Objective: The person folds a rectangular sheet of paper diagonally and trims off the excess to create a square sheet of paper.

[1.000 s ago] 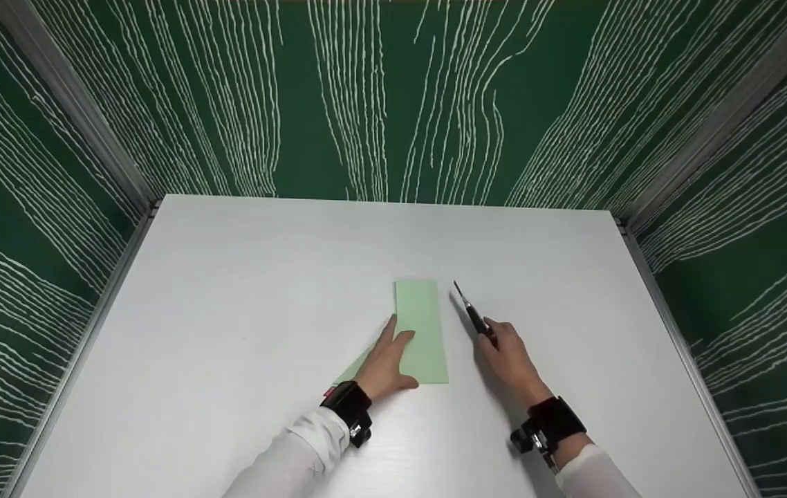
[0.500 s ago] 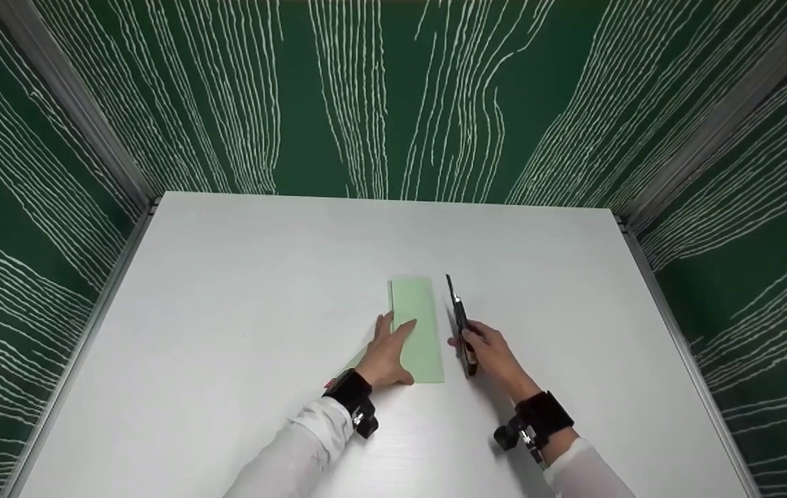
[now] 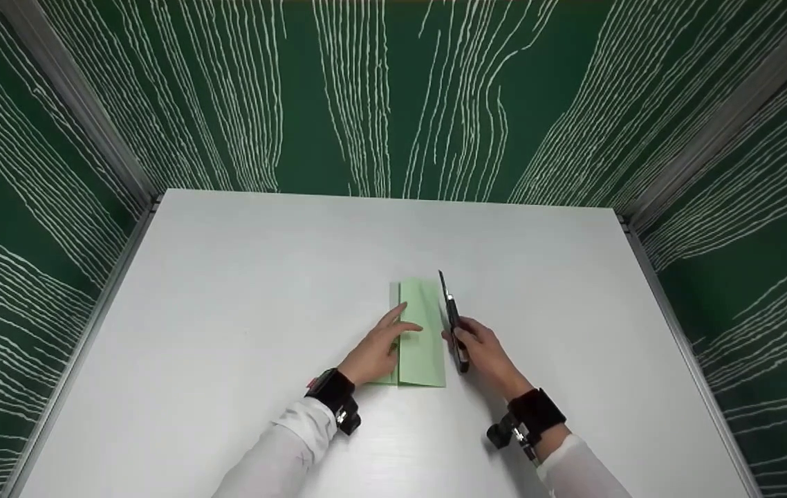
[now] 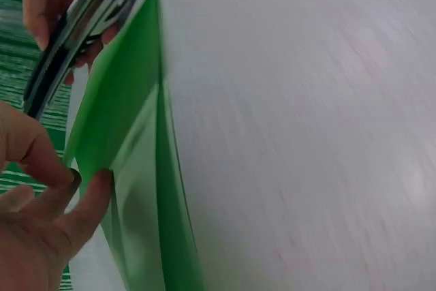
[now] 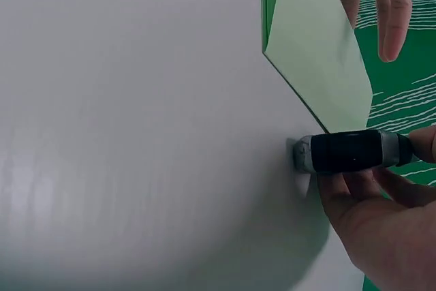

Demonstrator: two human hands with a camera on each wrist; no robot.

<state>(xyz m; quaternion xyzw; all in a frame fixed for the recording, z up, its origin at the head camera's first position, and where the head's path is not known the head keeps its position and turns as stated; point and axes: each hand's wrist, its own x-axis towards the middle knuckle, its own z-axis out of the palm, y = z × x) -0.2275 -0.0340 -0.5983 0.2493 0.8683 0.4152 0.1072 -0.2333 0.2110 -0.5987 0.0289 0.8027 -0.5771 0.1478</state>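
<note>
While left hand (image 3: 371, 353), fingers spread, touches green paper (image 3: 424, 356) | right hand (image 3: 492, 354) grips utility knife (image 3: 453, 312) (just right of paper)

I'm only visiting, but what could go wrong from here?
The right hand holds a knife with its blade out, close beside the paper, and the left hand touches that paper; a slip might nick its fingers. The paper's upper layer is partly raised, so it could shift and spoil a cut. It seems to lie directly on the table, which the blade might scratch.
</note>
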